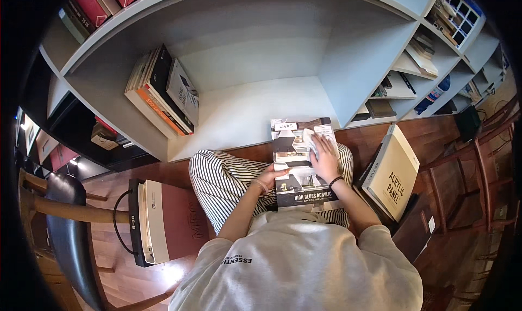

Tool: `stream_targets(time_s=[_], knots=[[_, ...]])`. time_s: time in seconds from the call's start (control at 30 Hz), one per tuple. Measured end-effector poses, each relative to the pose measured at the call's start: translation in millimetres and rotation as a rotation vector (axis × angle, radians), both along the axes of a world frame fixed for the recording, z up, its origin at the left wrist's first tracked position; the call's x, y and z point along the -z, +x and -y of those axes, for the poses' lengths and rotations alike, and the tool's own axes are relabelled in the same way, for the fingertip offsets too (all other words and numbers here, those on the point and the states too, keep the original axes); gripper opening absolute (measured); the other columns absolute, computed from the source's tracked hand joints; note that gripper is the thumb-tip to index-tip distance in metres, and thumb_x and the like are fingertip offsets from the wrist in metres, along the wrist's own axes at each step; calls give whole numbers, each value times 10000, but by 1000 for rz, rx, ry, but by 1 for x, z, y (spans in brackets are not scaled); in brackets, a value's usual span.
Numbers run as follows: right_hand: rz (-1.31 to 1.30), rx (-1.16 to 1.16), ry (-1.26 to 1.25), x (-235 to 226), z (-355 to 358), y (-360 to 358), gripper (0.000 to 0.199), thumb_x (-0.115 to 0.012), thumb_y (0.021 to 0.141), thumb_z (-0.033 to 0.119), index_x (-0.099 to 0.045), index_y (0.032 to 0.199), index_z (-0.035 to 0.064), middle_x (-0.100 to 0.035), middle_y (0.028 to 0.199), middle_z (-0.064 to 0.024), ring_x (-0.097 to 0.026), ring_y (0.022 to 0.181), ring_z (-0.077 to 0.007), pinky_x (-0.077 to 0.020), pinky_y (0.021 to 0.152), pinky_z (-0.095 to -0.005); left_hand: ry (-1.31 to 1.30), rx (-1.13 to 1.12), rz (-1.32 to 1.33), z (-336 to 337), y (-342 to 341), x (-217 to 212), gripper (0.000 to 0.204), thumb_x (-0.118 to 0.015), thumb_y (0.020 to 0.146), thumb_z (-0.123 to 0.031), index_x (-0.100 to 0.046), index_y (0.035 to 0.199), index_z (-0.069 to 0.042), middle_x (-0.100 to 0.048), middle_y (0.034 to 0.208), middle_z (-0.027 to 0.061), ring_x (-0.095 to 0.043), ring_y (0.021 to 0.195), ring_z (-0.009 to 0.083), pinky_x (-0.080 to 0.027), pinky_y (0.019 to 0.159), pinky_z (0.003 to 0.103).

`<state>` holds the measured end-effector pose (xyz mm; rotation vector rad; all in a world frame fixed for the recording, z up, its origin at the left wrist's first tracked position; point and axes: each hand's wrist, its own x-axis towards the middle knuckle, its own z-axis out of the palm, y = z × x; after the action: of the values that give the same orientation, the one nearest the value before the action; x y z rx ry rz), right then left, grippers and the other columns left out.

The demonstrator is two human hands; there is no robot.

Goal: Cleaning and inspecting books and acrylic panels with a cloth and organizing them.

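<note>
Shelving unit (pixel 255 107): largest item, grey, curving across the far side. Its big lower bay holds a leaning group of books (pixel 157 96) toward the left; smaller cubbyholes to the right are filled with samples and papers.

Floor (pixel 370 142): reddish-brown wood.

Person: seated before the bay, legs folded, in a pale sweatshirt (pixel 304 267) and striped trousers (pixel 215 186).

Chairs: one with a black seat (pixel 68 224) to the person's left; a wooden chair (pixel 478 180) to the right.

Binders: a maroon binder (pixel 179 218) with a black cord handle, beside the left knee. A cream binder (pixel 399 175), tilted, rests against darker folders near the right knee.

Catalogue (pixel 304 183): in the lap, cover up, pictures of interiors on its front, top end near the shelf edge.

Left hand (pixel 273 176): closed on the catalogue's left edge, thumb side over the cover.

Right hand (pixel 324 154): fingers nearly straight, laid over a crumpled white cloth (pixel 308 137) on the upper right of the cover. Whether they pinch the cloth or only press it, I cannot tell.

Dark bracelet (pixel 335 181): on the right wrist.
</note>
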<state>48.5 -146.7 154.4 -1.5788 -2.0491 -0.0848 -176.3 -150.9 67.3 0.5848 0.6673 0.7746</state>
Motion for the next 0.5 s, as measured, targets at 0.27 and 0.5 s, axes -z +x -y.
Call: stream_targets(time_s=[0.27,0.5], knots=[[22,-225,-85,-13,9,0,438,-536,876,202,-499,1286,52,-515,1336,-125,-434,1277,-315,-283,1108,-414,-7,11,15,-2,-2,9,439,-645,826,18,-503,1240,-16,-625,1145,92,-599,1050,182,-470,939,329],[-10,-82,-90,-8,-50,23,450,-545,868,175,-485,1297,52,-502,1341,-133,-416,1287,-311,-274,1110,-417,0,8,-6,-1,0,2,417,-646,825,10,-518,1221,-8,-623,1149,97,-597,1054,179,-467,942,328]])
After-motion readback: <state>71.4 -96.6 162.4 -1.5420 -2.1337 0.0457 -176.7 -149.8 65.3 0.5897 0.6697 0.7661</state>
